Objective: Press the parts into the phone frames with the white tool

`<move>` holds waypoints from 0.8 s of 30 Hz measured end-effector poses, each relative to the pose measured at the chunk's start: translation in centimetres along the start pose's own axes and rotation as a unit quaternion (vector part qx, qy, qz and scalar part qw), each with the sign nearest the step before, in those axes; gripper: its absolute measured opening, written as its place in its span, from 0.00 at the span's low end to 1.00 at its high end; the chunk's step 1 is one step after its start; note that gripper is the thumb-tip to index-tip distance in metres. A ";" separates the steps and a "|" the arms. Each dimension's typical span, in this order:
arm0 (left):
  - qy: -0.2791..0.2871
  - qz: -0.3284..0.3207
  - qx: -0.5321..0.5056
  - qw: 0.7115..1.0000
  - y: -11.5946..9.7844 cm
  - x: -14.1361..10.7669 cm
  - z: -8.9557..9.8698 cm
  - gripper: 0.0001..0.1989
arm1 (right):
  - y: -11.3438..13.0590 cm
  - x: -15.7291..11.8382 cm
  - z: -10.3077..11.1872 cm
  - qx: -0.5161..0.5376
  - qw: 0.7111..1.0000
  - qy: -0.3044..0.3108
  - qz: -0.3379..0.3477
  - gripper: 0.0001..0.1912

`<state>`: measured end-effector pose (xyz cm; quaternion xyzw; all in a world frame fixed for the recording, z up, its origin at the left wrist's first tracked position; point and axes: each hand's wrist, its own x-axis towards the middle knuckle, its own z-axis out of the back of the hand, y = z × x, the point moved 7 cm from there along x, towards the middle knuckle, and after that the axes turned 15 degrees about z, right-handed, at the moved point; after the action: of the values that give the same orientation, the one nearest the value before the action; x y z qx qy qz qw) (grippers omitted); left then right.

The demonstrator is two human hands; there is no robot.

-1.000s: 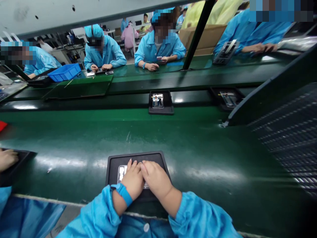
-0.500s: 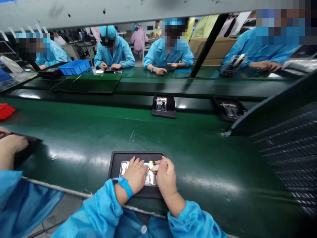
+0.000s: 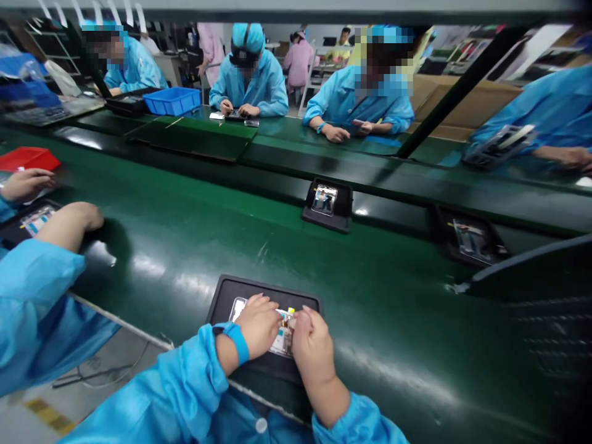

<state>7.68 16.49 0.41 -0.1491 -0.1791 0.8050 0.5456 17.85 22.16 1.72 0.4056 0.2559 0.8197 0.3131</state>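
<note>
An opened phone [image 3: 282, 344] with bright metal parts and a yellow tab at its upper edge lies in a black tray [image 3: 221, 303] in front of me. My left hand [image 3: 255, 328] rests across the phone's left and middle part, its fingers stretched out and lying flat. At the phone's right end my right hand [image 3: 315, 348] is closed in a pinch, the fingertips just beside the yellow tab. Something small and pale shows by those fingertips, too hidden to name. A blue band circles my left wrist.
At left, a co-worker's hands [image 3: 69, 223] are over another tray with a phone. A red bin [image 3: 30, 159] stands beyond them. Farther off are two black trays [image 3: 340, 220] [image 3: 446, 246] with phones, a blue bin [image 3: 172, 101], and co-workers across the bench. A dark mesh panel [image 3: 555, 333] borders the right.
My view has swung left, so the far trays appear farther right and more of the left co-worker shows. My right fingertips have shifted slightly; the pale thing there shows less. My left hand stays on the phone.
</note>
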 end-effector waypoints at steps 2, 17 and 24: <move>0.004 0.014 -0.013 1.000 0.1 0.1 0.1 0.08 | 1.1 0.5 -0.8 -0.005 0.997 0.041 0.058 0.23; 0.036 0.102 -0.019 0.994 0.4 1.2 0.4 0.04 | -3.1 -1.6 2.7 0.092 0.964 -0.137 -0.207 0.27; 0.002 0.138 -0.073 0.988 1.2 1.6 -0.2 0.08 | -3.5 -1.5 0.9 0.195 0.940 -0.121 -0.254 0.30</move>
<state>6.15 17.63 -0.37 -0.2132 -0.2138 0.8572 0.4171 20.38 23.59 -0.88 0.4763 0.4652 0.5918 0.4544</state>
